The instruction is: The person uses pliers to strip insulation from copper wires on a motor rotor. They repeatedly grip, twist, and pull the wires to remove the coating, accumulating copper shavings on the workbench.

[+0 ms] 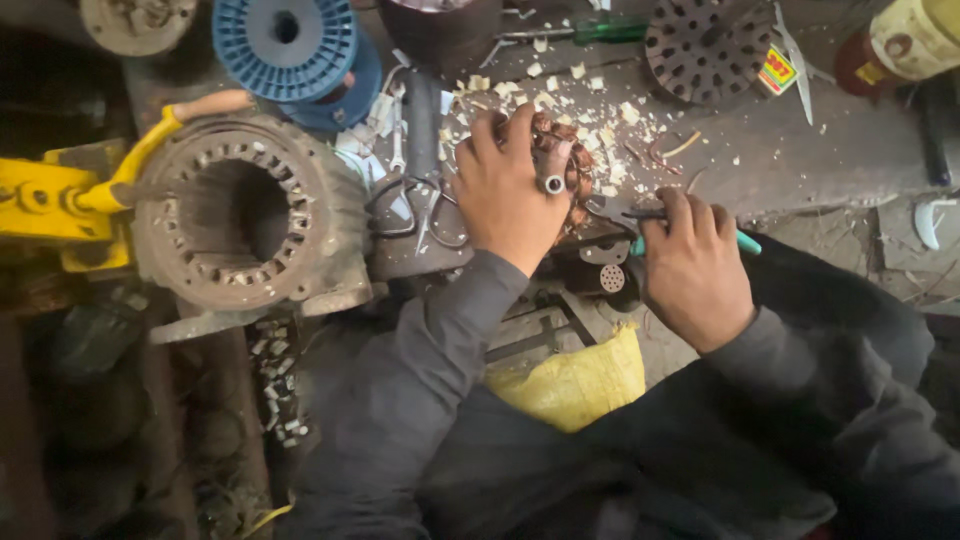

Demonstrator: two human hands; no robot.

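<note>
1. Head view looks down on a cluttered table where the left hand clamps a small rotor wound with copper wire, fingers curled over its top and far side. The grip looks meant to keep the round part from rolling while it is worked on.
2. The rotor sits at the table's near edge, in the middle of the scene, its steel shaft end poking out between the left fingers.
3. The right hand is closed round a teal-handled tool, fingers wrapped tight; the dark tip points left towards the rotor's near side. Whether the tip touches the winding I cannot tell, as the hand hides it.
4. Both wrists are bent down, forearms in grey sleeves coming up from the near side; the left arm crosses diagonally from lower left.
5. Pale chips lie scattered on the table just beyond the rotor, and a few cut copper wires lie to its right.
6. Left of the hands lie scissors, then a large stator housing beside a yellow tool.
7. Farther off stands a blue spool; a slotted dark disc lies far right.
</note>
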